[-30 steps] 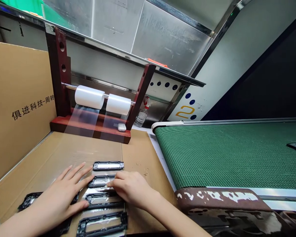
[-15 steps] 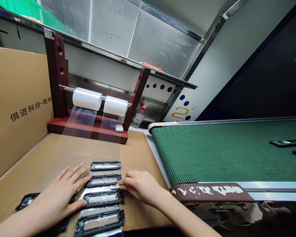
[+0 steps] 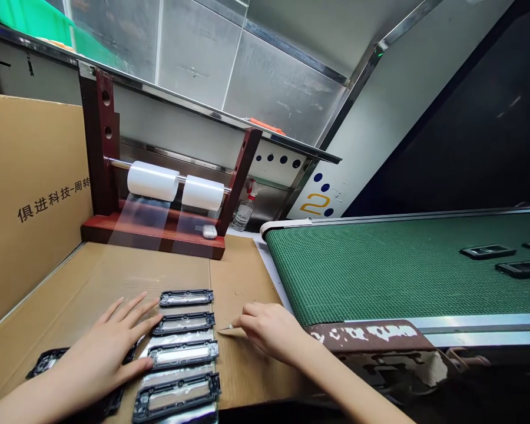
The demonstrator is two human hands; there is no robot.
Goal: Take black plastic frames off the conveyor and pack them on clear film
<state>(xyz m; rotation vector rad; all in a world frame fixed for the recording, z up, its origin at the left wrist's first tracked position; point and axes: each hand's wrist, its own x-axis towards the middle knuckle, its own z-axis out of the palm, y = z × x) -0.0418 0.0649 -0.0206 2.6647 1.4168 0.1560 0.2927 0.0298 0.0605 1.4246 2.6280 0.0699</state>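
Observation:
My left hand (image 3: 99, 350) lies flat on the cardboard with its fingers spread, its fingertips and thumb at the left ends of a column of black plastic frames (image 3: 184, 323) set on clear film (image 3: 181, 370). My right hand (image 3: 269, 330) is to the right of that column, its fingertips pinching a thin, pointed strip of clear film (image 3: 226, 331). Another black frame (image 3: 46, 362) lies partly hidden under my left hand.
Cardboard (image 3: 242, 282) covers the work surface, with a printed cardboard wall (image 3: 35, 194) at left. Behind stands a red-brown wooden stand (image 3: 101, 141) holding white film rolls (image 3: 152, 181). A green conveyor belt (image 3: 380, 268) at right carries black frames (image 3: 486, 251).
My right hand has moved right, away from the frames, with the film strip now showing at its fingertips. My left hand stays put. Frames on the belt sit further left, and more show.

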